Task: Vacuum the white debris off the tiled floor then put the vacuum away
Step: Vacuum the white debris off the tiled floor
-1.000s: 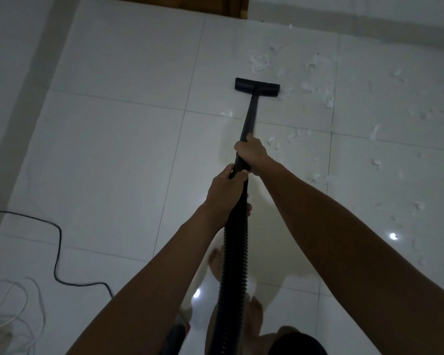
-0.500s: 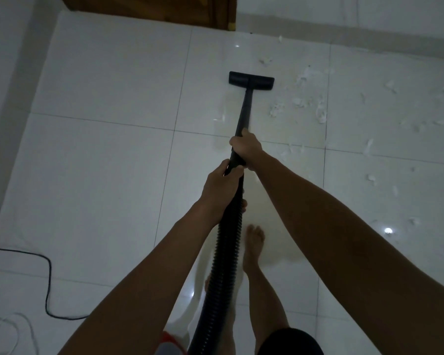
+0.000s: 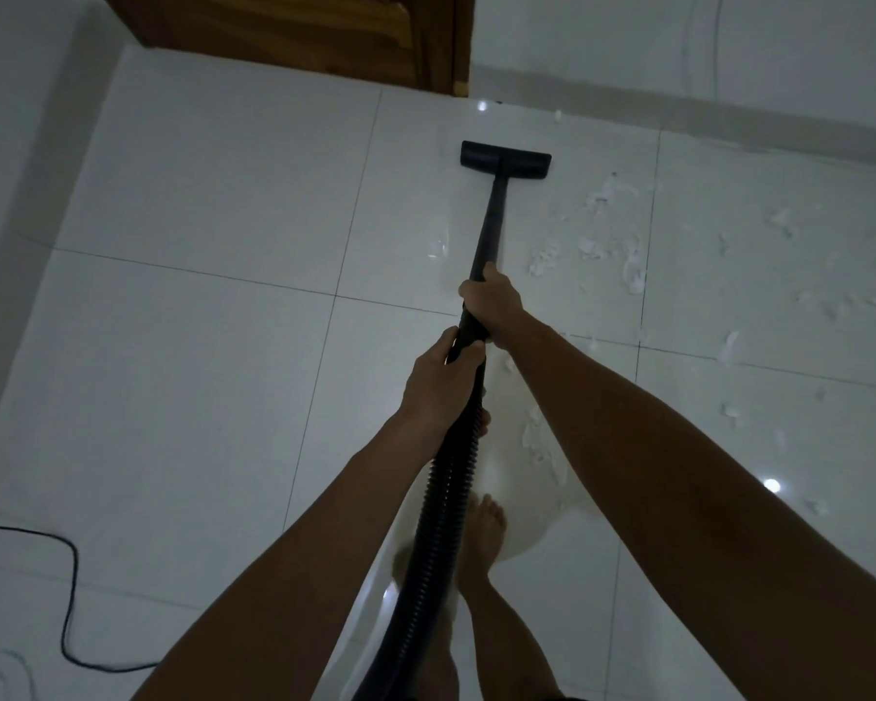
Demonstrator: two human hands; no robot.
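We hold wand, both hands closed round it: right hand ahead, left hand at hose. Nozzle pushed farther toward door than second ago. Debris right of wand remains; sweep there next.

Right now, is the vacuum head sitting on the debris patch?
No. The vacuum head rests on bare tile near the wooden door, while the white debris lies nearer and to its right.

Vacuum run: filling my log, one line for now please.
hands: right hand, left hand grip wand | nozzle: floor | debris: remains
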